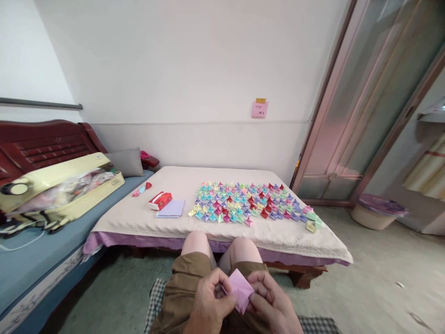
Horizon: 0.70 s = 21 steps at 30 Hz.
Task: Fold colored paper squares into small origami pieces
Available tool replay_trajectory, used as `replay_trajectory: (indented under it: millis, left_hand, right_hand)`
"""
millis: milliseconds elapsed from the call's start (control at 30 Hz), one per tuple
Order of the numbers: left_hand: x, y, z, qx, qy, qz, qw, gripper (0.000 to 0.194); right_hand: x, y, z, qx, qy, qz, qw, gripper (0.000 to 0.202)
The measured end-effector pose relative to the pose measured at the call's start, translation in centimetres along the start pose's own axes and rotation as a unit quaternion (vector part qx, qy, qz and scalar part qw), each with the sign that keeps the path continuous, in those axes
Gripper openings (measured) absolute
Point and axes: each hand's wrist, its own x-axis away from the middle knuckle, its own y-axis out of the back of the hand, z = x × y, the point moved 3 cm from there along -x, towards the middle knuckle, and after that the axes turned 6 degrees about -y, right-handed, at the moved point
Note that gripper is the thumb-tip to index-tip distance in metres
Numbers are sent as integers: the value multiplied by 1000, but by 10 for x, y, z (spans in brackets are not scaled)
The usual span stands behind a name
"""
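Above my lap, a folded pink square of origami paper (pixel 240 288) is pinched between both hands, one corner pointing up. My left hand (pixel 213 297) grips its left side with thumb and fingers. At the lower right edge, the thumb and fingers of my right hand (pixel 269 297) close on the same paper. Rows of small folded paper pieces (pixel 239 204) in many colours cover the right half of the table in front of my knees. Left of them lies a stack of lilac paper sheets (pixel 173 209), touching a red tissue pack (pixel 160 200).
A cream cloth (pixel 181 181) covers the low table. Small red, blue and pink items (pixel 142 189) lie at its left. An open yellow suitcase (pixel 69 190) rests on the blue-covered wooden sofa. A lined bin (pixel 377 211) stands at right by the sliding door (pixel 333 139). A pink note (pixel 259 109) is taped to the wall.
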Motion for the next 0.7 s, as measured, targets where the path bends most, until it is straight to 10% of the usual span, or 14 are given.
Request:
replay_trajectory:
  millis: [700]
  left_hand:
    - [4,-2,-1,-7,-8,15,1000,13]
  right_hand:
    - [-13,0,-24,-37,-85,21,995,38]
